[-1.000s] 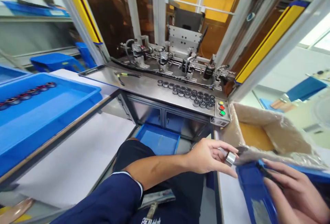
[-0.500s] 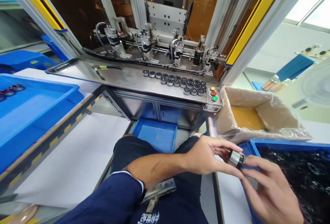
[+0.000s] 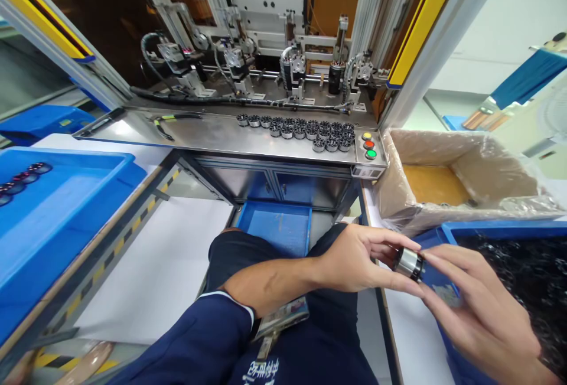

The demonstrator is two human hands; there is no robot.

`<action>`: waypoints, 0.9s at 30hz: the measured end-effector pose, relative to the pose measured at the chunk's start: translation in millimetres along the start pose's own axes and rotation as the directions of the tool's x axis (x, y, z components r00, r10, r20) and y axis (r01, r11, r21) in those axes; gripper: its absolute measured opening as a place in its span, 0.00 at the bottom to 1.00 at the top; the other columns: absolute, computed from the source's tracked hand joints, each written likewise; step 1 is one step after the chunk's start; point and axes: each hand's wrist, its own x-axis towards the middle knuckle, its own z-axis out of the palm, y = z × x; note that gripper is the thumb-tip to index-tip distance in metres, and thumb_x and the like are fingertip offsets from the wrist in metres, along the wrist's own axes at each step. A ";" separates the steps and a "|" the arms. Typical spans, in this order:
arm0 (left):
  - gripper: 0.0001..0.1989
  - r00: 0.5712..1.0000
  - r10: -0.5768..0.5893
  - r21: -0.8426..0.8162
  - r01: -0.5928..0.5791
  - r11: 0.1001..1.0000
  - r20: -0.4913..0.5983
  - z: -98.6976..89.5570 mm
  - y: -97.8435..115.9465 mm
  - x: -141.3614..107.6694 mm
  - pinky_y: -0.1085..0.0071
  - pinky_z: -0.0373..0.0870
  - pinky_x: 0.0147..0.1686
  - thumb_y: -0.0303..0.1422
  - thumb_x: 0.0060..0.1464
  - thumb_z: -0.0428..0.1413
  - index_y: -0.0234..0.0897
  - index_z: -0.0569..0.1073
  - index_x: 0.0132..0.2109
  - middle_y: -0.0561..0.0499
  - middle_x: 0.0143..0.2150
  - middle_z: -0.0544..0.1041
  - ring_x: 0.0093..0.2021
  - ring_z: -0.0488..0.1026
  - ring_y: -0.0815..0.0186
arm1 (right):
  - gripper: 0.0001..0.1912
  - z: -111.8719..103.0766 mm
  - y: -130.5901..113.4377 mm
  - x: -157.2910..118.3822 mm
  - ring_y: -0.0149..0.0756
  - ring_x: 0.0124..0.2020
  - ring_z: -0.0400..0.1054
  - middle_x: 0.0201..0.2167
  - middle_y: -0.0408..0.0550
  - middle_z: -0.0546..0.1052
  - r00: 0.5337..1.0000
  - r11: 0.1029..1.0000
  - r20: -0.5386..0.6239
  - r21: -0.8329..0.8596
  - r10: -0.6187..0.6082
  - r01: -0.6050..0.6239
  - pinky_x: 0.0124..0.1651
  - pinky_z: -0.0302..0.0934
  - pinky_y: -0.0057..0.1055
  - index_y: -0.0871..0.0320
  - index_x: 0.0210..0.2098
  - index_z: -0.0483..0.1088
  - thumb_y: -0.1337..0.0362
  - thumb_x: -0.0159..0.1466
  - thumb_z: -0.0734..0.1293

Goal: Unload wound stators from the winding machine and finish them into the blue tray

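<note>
Over the right side of my lap, both hands meet at a short silvery metal cylinder with a black end (image 3: 406, 263). My left hand (image 3: 354, 260) closes on its metal side, with thumb and fingers around it. From the right, my right hand (image 3: 481, 299) pinches the black end between thumb and fingertips. The cylinder lies tilted, and fingers cover part of it. Several similar black-and-silver ring parts (image 3: 299, 129) stand in rows on the metal ledge of the machine ahead.
A control box with yellow, red and green buttons (image 3: 368, 145) ends the ledge. Beside it stands a plastic-lined carton (image 3: 398, 193); nearer is a blue bin of dark parts (image 3: 460, 230). Left, a blue tray (image 3: 88, 166) holds several dark parts. Yellow-handled pliers (image 3: 165, 125) lie on the ledge.
The view has shifted a little. My right fingers have moved from the cylinder's end up to its upper edge, while my left hand keeps its grip.
</note>
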 end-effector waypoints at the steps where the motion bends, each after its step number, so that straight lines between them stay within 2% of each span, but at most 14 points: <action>1: 0.37 1.000 -0.004 0.006 0.004 1.000 -0.002 -0.7 -0.6 0.2 0.67 0.75 0.42 0.31 0.22 0.78 0.31 0.81 0.46 0.48 0.36 0.82 0.34 0.78 0.68 | 0.24 -0.2 1.4 -0.3 0.39 0.48 0.71 0.47 0.55 0.73 1.000 1.000 0.003 0.003 -0.008 0.008 0.52 0.67 0.35 0.63 0.57 0.68 0.78 0.63 0.70; 8: 0.43 0.995 -0.100 0.039 0.101 0.994 -0.021 -2.9 -4.3 -0.4 0.58 0.77 0.47 0.39 0.20 0.78 0.30 0.81 0.50 0.46 0.36 0.82 0.36 0.80 0.62 | 0.23 1.8 -1.4 -0.1 0.41 0.46 0.72 0.45 0.55 0.74 0.996 0.993 0.040 -0.078 -0.086 0.089 0.50 0.68 0.37 0.63 0.59 0.68 0.76 0.64 0.70; 10: 0.43 0.993 -0.122 0.049 0.121 0.991 0.005 -3.1 -5.7 -1.5 0.57 0.77 0.48 0.40 0.23 0.78 0.31 0.80 0.52 0.45 0.37 0.82 0.37 0.80 0.60 | 0.23 2.8 -2.6 -0.3 0.41 0.45 0.72 0.44 0.55 0.75 0.996 0.992 0.027 -0.090 -0.090 0.092 0.48 0.69 0.37 0.62 0.58 0.69 0.77 0.64 0.70; 13: 0.37 0.996 -0.061 0.142 0.053 0.988 0.058 -5.5 -5.4 -3.7 0.60 0.77 0.48 0.43 0.41 0.73 0.32 0.78 0.57 0.41 0.47 0.81 0.41 0.79 0.62 | 0.19 -8.0 16.9 -0.4 0.39 0.45 0.74 0.44 0.53 0.77 0.997 0.997 0.045 -0.050 -0.061 0.063 0.49 0.70 0.35 0.60 0.55 0.72 0.72 0.65 0.71; 15: 0.29 0.997 0.046 0.323 -0.063 0.944 0.061 -9.3 -2.7 -4.0 0.64 0.75 0.49 0.42 0.53 0.66 0.34 0.76 0.59 0.38 0.55 0.76 0.45 0.77 0.63 | 0.14 -27.8 49.4 -4.9 0.38 0.44 0.76 0.44 0.51 0.79 0.995 0.992 0.057 -0.101 0.077 -0.071 0.52 0.70 0.35 0.57 0.51 0.75 0.64 0.66 0.72; 16: 0.26 0.993 0.099 0.415 -0.116 0.902 0.063 -11.7 -0.8 -3.3 0.65 0.74 0.49 0.40 0.56 0.64 0.35 0.77 0.59 0.38 0.57 0.75 0.47 0.76 0.63 | 0.13 -40.4 69.5 -9.6 0.38 0.43 0.77 0.44 0.50 0.81 0.980 0.964 -0.005 -0.176 0.201 -0.199 0.53 0.69 0.36 0.57 0.48 0.77 0.62 0.65 0.73; 17: 0.23 0.989 0.133 0.481 -0.146 0.864 0.062 -14.2 1.2 -1.9 0.66 0.74 0.49 0.39 0.57 0.63 0.35 0.77 0.58 0.38 0.57 0.75 0.49 0.76 0.62 | 0.11 -53.4 89.9 -16.0 0.38 0.41 0.77 0.43 0.50 0.81 0.926 0.887 -0.042 -0.274 0.375 -0.372 0.51 0.70 0.35 0.58 0.45 0.78 0.61 0.64 0.73; 18: 0.22 0.989 0.137 0.506 -0.145 0.850 0.053 -16.4 3.0 0.2 0.66 0.74 0.48 0.38 0.58 0.62 0.35 0.78 0.57 0.38 0.55 0.76 0.48 0.76 0.62 | 0.10 -65.3 109.1 -23.3 0.38 0.37 0.78 0.40 0.50 0.82 0.832 0.769 -0.011 -0.374 0.555 -0.518 0.47 0.70 0.34 0.58 0.42 0.80 0.60 0.64 0.73; 19: 0.22 0.993 0.114 0.488 -0.117 0.865 0.036 -18.3 4.4 2.8 0.67 0.74 0.46 0.39 0.57 0.62 0.34 0.78 0.57 0.39 0.52 0.78 0.46 0.76 0.62 | 0.08 -74.8 125.5 -30.8 0.39 0.32 0.78 0.34 0.51 0.82 0.775 0.719 0.040 -0.408 0.630 -0.563 0.40 0.70 0.34 0.60 0.36 0.81 0.61 0.61 0.74; 20: 0.23 0.997 0.074 0.444 -0.072 0.893 0.014 -19.7 5.3 5.7 0.67 0.74 0.43 0.40 0.57 0.63 0.33 0.78 0.56 0.39 0.49 0.79 0.43 0.77 0.62 | 0.05 -81.1 138.3 -37.6 0.39 0.30 0.78 0.32 0.49 0.82 0.720 0.689 0.113 -0.422 0.685 -0.589 0.37 0.69 0.32 0.60 0.33 0.81 0.64 0.59 0.74; 21: 0.24 0.999 0.031 0.389 -0.025 0.921 -0.010 -20.6 5.8 8.6 0.67 0.74 0.40 0.42 0.56 0.63 0.32 0.78 0.55 0.40 0.46 0.80 0.40 0.77 0.63 | 0.03 -84.1 147.0 -42.9 0.38 0.29 0.78 0.30 0.48 0.82 0.671 0.681 0.200 -0.422 0.714 -0.599 0.35 0.69 0.31 0.59 0.31 0.81 0.67 0.58 0.74; 23: 0.27 0.998 -0.016 0.300 0.032 0.953 -0.055 -21.0 5.5 13.6 0.68 0.73 0.38 0.45 0.54 0.64 0.31 0.78 0.55 0.41 0.44 0.80 0.36 0.76 0.65 | 0.05 -81.8 153.1 -48.1 0.37 0.30 0.78 0.31 0.46 0.83 0.602 0.694 0.347 -0.395 0.719 -0.602 0.36 0.69 0.27 0.58 0.32 0.82 0.71 0.56 0.73; 25: 0.29 0.996 0.016 0.290 0.009 0.957 -0.083 -20.2 4.1 16.2 0.69 0.72 0.39 0.45 0.49 0.68 0.32 0.78 0.54 0.42 0.43 0.80 0.37 0.75 0.66 | 0.07 -74.7 149.0 -47.1 0.37 0.31 0.78 0.32 0.45 0.83 0.550 0.699 0.433 -0.388 0.714 -0.601 0.36 0.70 0.27 0.58 0.34 0.82 0.69 0.57 0.71; 27: 0.28 0.990 0.102 0.366 -0.060 0.929 -0.096 -18.9 2.5 16.0 0.72 0.69 0.36 0.44 0.44 0.71 0.33 0.80 0.50 0.44 0.43 0.78 0.36 0.72 0.69 | 0.08 -69.3 141.8 -44.0 0.37 0.31 0.78 0.32 0.45 0.83 0.530 0.707 0.473 -0.395 0.704 -0.587 0.36 0.70 0.27 0.56 0.34 0.82 0.63 0.61 0.69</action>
